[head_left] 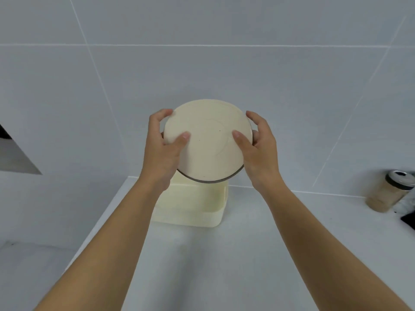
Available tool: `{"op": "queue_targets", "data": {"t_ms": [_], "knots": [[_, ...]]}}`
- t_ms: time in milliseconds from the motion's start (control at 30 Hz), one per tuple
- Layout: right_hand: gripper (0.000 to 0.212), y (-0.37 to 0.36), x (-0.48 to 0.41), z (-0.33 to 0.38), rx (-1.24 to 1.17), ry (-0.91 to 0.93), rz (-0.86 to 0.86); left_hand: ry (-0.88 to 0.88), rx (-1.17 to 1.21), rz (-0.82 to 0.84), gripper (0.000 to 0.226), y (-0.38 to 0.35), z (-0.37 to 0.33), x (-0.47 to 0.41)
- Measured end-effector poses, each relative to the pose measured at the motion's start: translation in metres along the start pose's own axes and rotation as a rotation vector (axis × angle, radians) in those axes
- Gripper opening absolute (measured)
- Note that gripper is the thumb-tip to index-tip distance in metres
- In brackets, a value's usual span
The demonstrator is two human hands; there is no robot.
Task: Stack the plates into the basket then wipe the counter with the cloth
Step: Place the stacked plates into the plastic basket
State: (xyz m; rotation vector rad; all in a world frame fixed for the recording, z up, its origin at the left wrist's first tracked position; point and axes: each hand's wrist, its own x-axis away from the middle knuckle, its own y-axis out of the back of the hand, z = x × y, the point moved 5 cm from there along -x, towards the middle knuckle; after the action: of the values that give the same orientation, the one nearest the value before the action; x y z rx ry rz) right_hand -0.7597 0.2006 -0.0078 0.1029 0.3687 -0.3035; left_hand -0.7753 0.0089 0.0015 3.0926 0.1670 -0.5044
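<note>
A round cream plate [207,140] with a dark rim is held up in front of me, tilted with its face toward the camera. My left hand [162,149] grips its left edge, thumb on the face. My right hand [258,145] grips the right edge the same way. Directly below the plate a pale yellow plastic basket [190,212] stands on the white counter [213,265], against the tiled wall. The plate hides the basket's upper part. No cloth is in view.
A jar [389,190] with a metal lid and beige contents stands at the counter's right side, with a dark object [408,218] beside it at the frame edge. A grey tiled wall [224,70] rises behind the counter. A dark recess [13,153] opens on the left.
</note>
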Motion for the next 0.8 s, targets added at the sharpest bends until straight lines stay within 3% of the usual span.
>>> {"op": "queue_targets", "data": {"t_ms": [300, 500, 800], "knots": [[0.035, -0.064, -0.005, -0.011, 0.058, -0.081, -0.028, 0.112, -0.024, 0.054, 0.035, 0.054, 0.022, -0.046], [0.035, -0.08, 0.002, -0.07, 0.141, -0.225, 0.024, 0.238, -0.102, 0.085, 0.039, 0.065, 0.083, -0.05], [0.038, -0.092, 0.016, -0.145, 0.366, -0.416, 0.101, 0.449, -0.309, 0.146, 0.02, 0.069, 0.161, -0.039]]}}
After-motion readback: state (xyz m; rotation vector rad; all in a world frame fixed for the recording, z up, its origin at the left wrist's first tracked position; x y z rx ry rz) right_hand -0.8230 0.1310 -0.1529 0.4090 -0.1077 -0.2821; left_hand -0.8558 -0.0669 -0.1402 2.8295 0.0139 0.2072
